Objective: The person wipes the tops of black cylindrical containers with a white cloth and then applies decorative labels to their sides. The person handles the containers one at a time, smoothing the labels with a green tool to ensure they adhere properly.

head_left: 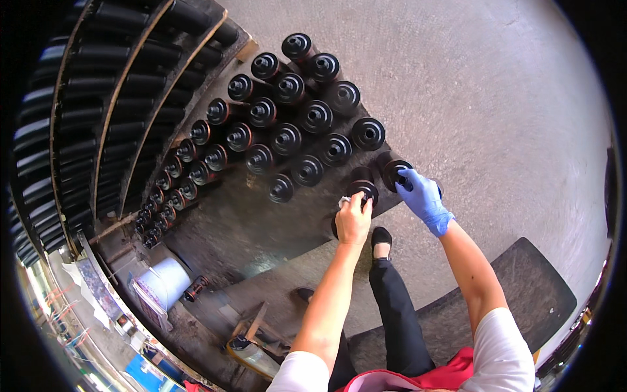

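Many black cylinders stand upright in rows on a dark board, each with a stepped round top and a central stub. My left hand, bare, reaches down to the top of a near cylinder. A scrap of white cloth or paper shows at its fingers, pinched against that top. My right hand, in a blue glove, has its fingers closed on the stub of the rightmost cylinder. Both cylinders stand side by side, at the row's near end. The fingers partly hide both tops.
A rack with wooden slats holds stacked black cylinders at the left. A white bucket stands at lower left, with a small dark part beside it. A wooden stool is near my legs. A dark mat lies at right.
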{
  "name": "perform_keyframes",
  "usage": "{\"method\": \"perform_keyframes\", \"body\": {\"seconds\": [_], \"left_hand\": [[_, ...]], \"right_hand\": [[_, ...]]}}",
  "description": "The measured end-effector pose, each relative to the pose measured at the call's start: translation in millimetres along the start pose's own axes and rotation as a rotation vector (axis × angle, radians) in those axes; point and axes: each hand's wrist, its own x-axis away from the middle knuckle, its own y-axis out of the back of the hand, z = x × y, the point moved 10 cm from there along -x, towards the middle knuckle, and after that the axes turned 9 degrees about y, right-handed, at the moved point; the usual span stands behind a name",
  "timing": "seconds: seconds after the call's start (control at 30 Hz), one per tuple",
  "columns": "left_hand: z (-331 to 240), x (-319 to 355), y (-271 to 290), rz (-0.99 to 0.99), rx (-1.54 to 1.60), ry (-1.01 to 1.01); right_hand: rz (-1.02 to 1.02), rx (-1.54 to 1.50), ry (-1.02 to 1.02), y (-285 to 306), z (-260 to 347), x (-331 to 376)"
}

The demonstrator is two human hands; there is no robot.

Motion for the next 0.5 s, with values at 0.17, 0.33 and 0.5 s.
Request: {"method": "perform_keyframes", "body": {"seconds": [0.17, 0.33, 0.5], "left_hand": [[8.0, -11.1, -10.7, -0.065, 0.063, 0.007], [9.5, -14.2, -13.2, -0.045, 0.031, 0.072], [2.2, -11.4, -10.3, -0.038, 0.043, 0.039]], "right_hand": [[-0.006, -0.047, 0.043, -9.4, -7.5, -14.5], [0.020, -0.029, 0.043, -10.0, -9.1, -15.1], [0.006, -0.083, -0.016, -4.9, -11.8, -10.3]]}}
